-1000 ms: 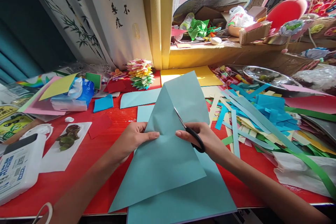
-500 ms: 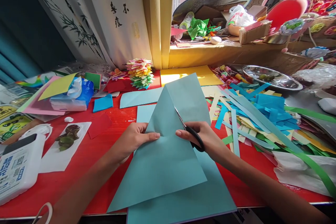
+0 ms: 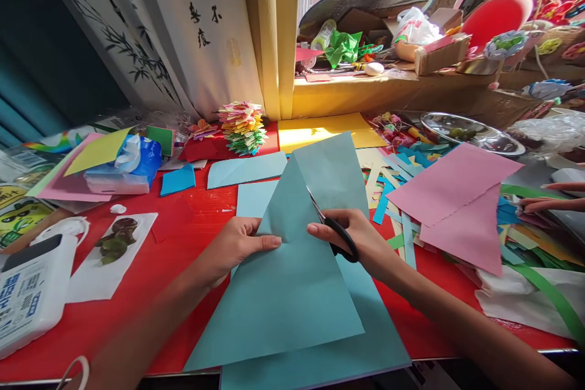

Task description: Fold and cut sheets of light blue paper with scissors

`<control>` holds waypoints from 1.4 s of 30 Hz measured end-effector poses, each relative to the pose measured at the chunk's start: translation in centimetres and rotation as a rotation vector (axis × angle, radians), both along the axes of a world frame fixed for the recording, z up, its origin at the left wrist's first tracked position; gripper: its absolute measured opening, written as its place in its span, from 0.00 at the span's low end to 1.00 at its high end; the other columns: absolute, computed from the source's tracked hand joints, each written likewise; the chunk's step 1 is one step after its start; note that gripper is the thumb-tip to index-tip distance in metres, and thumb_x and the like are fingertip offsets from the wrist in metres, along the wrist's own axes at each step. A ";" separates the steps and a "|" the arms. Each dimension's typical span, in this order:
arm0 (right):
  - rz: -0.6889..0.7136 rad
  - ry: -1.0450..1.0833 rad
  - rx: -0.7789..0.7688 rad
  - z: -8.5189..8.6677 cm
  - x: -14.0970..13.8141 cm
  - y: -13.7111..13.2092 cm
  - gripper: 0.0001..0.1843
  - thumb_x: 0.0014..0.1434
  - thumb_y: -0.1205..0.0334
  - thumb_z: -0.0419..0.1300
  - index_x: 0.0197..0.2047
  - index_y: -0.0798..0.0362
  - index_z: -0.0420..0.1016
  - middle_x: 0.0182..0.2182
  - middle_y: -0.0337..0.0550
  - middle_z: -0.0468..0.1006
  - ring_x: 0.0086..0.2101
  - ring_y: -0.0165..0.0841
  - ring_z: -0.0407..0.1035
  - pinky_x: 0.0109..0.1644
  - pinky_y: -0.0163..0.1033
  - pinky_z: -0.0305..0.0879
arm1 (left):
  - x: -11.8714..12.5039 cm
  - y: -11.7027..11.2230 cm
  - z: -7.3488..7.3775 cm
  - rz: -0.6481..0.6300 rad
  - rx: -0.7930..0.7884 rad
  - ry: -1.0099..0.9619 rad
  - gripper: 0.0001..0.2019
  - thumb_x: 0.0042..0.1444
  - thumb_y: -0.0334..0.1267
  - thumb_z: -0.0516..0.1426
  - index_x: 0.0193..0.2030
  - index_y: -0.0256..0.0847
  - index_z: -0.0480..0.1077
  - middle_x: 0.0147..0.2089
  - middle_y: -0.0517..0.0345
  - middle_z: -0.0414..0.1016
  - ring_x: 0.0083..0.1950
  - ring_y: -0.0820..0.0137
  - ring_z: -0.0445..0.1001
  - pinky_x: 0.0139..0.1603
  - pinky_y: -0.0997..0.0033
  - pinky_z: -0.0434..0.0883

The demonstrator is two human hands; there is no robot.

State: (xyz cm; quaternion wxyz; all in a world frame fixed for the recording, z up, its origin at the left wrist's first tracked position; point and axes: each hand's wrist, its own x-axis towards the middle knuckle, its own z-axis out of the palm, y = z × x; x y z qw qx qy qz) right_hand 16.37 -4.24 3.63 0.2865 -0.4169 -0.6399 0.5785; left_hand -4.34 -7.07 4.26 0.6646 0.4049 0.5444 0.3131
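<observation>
Your left hand (image 3: 237, 245) pinches the left edge of the folded teal paper (image 3: 283, 298), thumb on top. The paper lies on the red table (image 3: 159, 268) at 12 o'clock. Your right hand (image 3: 365, 245) is closed through the scissors (image 3: 339, 235), blades pointing to 11 o'clock. Pink paper (image 3: 457, 195) lies at 3 o'clock.

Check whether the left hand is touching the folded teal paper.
Touching. The head view shows the left hand with its fingers lying over the folded teal paper at the flap's left edge, no gap between them.
</observation>
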 end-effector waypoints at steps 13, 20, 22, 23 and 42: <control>-0.009 0.049 -0.050 1.1 0.1 -0.2 0.21 0.49 0.52 0.60 0.19 0.54 0.54 0.16 0.31 0.50 0.18 0.21 0.47 0.18 0.30 0.39 | 0.6 -0.5 0.4 0.007 -0.034 -0.055 0.13 0.43 0.38 0.64 0.36 0.35 0.73 0.31 0.53 0.78 0.30 0.66 0.76 0.31 0.70 0.74; -0.028 0.060 -0.021 1.3 0.1 -0.3 0.22 0.50 0.54 0.60 0.19 0.54 0.52 0.17 0.31 0.48 0.18 0.20 0.45 0.18 0.30 0.39 | 0.7 -0.6 0.5 0.013 -0.019 -0.091 0.14 0.43 0.38 0.63 0.39 0.36 0.73 0.30 0.54 0.78 0.30 0.66 0.76 0.30 0.69 0.74; -0.027 0.065 -0.029 1.4 0.1 -0.3 0.21 0.50 0.53 0.60 0.19 0.54 0.53 0.17 0.31 0.48 0.18 0.20 0.44 0.19 0.30 0.38 | 0.8 -0.6 0.6 0.008 -0.019 -0.093 0.14 0.43 0.38 0.63 0.38 0.36 0.73 0.30 0.54 0.78 0.30 0.66 0.76 0.31 0.69 0.74; -0.027 0.069 -0.033 1.4 0.2 -0.3 0.21 0.50 0.53 0.60 0.19 0.54 0.53 0.18 0.31 0.47 0.19 0.20 0.43 0.19 0.30 0.37 | 0.9 -0.6 0.6 0.003 -0.019 -0.091 0.14 0.43 0.38 0.63 0.38 0.36 0.73 0.30 0.54 0.78 0.30 0.66 0.76 0.31 0.69 0.74; -0.072 0.006 0.004 2.8 0.5 -0.5 0.25 0.46 0.38 0.56 0.22 0.54 0.59 0.19 0.35 0.51 0.20 0.24 0.46 0.20 0.33 0.39 | 2.0 -1.0 1.7 -0.037 -0.029 -0.078 0.13 0.41 0.40 0.64 0.34 0.36 0.74 0.30 0.54 0.78 0.30 0.66 0.76 0.29 0.72 0.72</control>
